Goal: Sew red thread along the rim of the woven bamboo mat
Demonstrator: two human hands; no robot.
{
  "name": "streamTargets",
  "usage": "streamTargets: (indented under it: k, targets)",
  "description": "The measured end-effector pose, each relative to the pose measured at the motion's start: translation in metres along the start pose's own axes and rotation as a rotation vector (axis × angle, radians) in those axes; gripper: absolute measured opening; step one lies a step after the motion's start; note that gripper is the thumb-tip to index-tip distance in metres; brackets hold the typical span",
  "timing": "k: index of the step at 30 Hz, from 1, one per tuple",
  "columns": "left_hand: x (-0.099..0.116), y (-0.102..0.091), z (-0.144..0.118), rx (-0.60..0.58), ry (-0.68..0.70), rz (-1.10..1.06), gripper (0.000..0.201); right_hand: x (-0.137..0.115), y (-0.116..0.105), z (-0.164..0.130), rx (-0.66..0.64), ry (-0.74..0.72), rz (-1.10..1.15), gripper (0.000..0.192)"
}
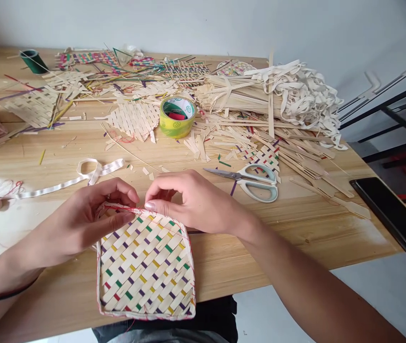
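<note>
A square woven bamboo mat with green, purple, yellow and red strips rests against the table's front edge. White ribbon binds its rim, with red thread stitched along it. My left hand pinches the mat's top edge near its left corner, thumb on the near side. At the same edge, a little to the right, the thumb and fingertips of my right hand close together on the rim by the red thread. Whether a needle is between those fingertips, I cannot make out.
Scissors lie beyond my right hand, near a roll of yellow tape. White ribbon trails at the left. Bamboo strips and a ribbon heap cover the back. A phone sits at the right edge.
</note>
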State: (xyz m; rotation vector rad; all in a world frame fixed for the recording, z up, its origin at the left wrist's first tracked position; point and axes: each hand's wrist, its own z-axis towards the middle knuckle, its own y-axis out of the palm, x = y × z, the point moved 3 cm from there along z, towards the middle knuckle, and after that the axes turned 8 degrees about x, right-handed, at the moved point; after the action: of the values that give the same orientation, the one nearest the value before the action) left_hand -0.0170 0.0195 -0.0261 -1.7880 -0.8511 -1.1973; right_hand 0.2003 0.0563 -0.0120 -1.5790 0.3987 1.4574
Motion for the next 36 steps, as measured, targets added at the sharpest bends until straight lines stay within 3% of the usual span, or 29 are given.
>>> streamTargets:
  k: [6,9,19,23,28,36]
  targets:
    - [0.001,0.001,0.002,0.014,0.033,-0.008,0.023,-0.004,0.002,-0.001,0.102,-0.15,0.002,0.002]
    - [0.001,0.001,0.003,0.013,0.042,-0.015,0.02,-0.004,0.004,-0.002,0.114,-0.212,-0.043,0.008]
    - [0.004,0.003,0.0,0.003,0.059,-0.042,0.02,-0.004,0.013,-0.003,0.083,-0.239,-0.079,0.013]
    - [0.004,0.003,0.002,0.008,0.045,-0.067,0.02,-0.004,0.008,-0.002,0.084,-0.17,-0.034,0.01]
    - [0.005,0.0,0.002,0.067,0.032,-0.079,0.021,0.002,-0.003,0.0,0.173,-0.062,-0.017,0.014]
    - [0.016,0.0,-0.001,0.084,0.172,-0.124,0.014,0.01,0.005,0.001,-0.059,0.074,0.182,0.018]
